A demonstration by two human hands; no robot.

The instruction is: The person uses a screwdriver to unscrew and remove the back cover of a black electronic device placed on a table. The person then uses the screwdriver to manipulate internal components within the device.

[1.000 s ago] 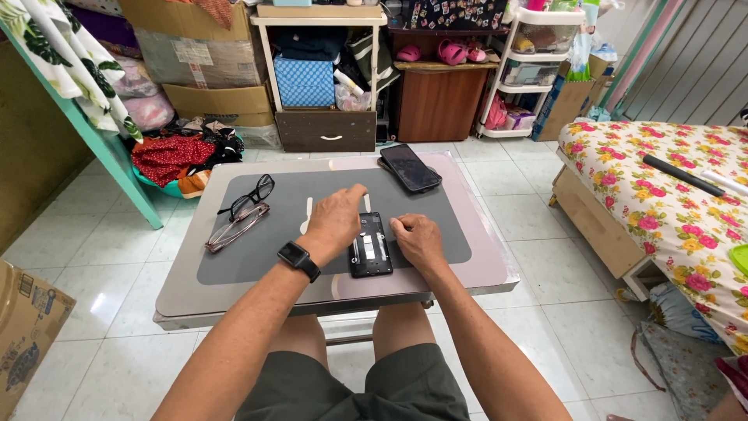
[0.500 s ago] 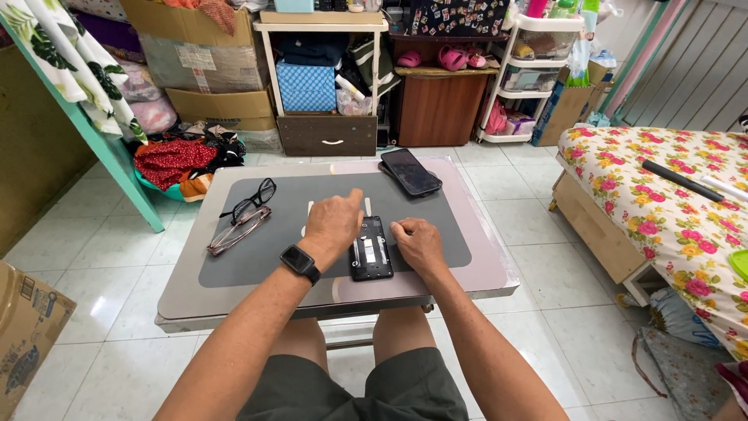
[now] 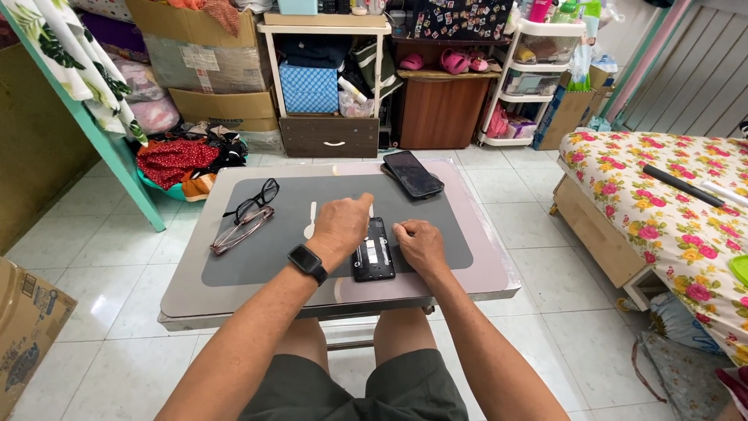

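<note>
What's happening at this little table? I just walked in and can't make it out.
A seated person has both hands on a small opened phone lying back-up on the grey mat. The left hand, smartwatch on its wrist, rests along the phone's left edge; the right hand touches its right edge. A white pry tool lies just left. Two pairs of glasses sit further left, and a black smartphone lies at the far edge.
</note>
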